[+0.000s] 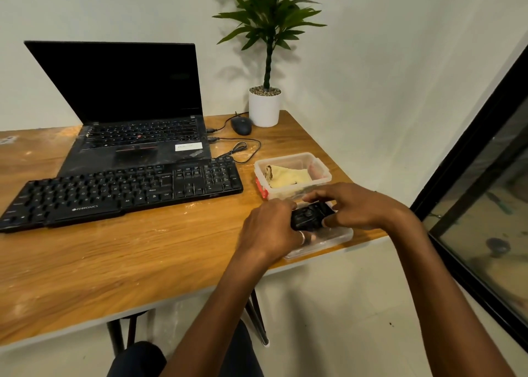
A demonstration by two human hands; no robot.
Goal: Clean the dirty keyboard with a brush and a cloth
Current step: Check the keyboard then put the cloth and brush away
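Both hands meet over a small black object [310, 216] at approx 4 o'clock on the wooden desk [114, 262], near its right edge. Left hand [271, 231], ring on one finger, curls round the object's left end; right hand [354, 208] pinches its right end w/ fingertips. Can't tell what the object is — dark, ridged, partly hidden by fingers. Under the hands sits a clear plastic lid [328, 241], flat on the desk edge.

Just beyond, at 2 o'clock from the hands, an open clear container [291, 174] holds a folded yellow cloth [288, 175]. No hand touches it.

The black keyboard [120, 191] lies at 9 o'clock from the hands, well apart, angled across the desk in front of an open laptop [128, 114], screen dark. Its cable runs to the laptop's right side. A black mouse [241, 125] and a potted plant [264, 62] stand at 12 o'clock, in the far corner.
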